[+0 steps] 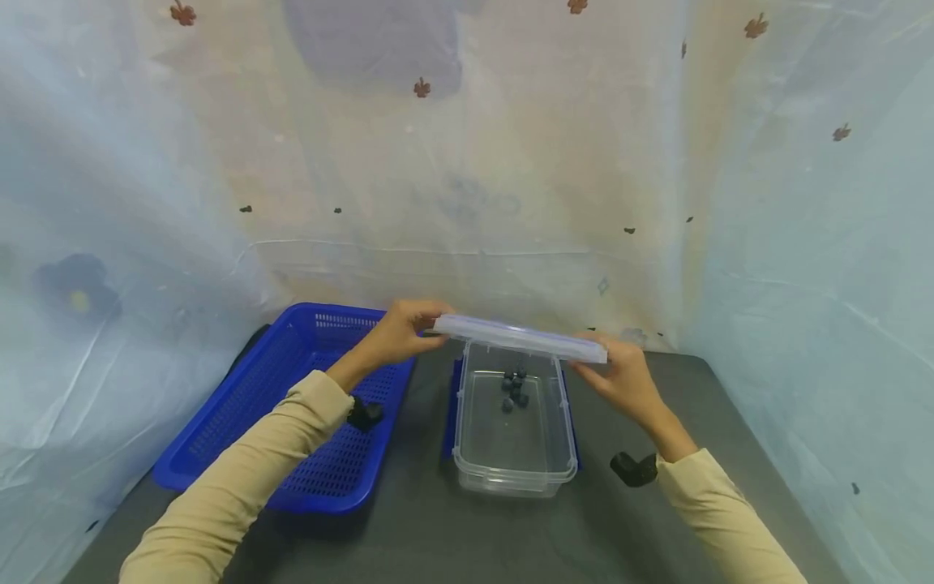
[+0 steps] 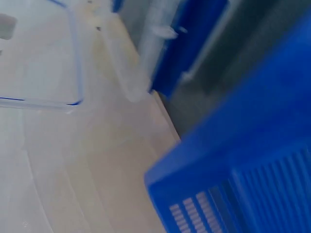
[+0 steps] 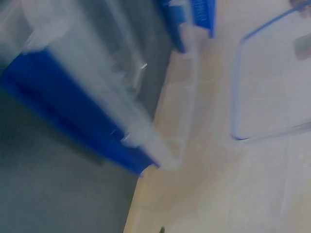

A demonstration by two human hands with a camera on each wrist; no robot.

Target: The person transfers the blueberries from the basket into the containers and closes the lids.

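Both hands hold a clear plastic lid [image 1: 520, 337] with a blue seal line, nearly edge-on to the head view. My left hand [image 1: 405, 331] grips its left end between thumb and fingers; the right hand [image 1: 620, 375] grips the right end, slightly lower. Below and in front of the lid sits a clear plastic container [image 1: 492, 450], uncovered, with blue side flaps [image 1: 451, 414] folded down. Several small dark round things like blueberries [image 1: 515, 391] lie inside toward its far end. In the wrist views the lid's blue-lined rim [image 2: 77, 73] shows apart from the container [image 3: 92, 87].
A large blue perforated basket [image 1: 328, 478] stands left of the container, partly under my left forearm. The dark grey tabletop [image 1: 467, 543] ends at a plastic sheet [image 1: 467, 203] with leaf prints, hanging behind and at both sides.
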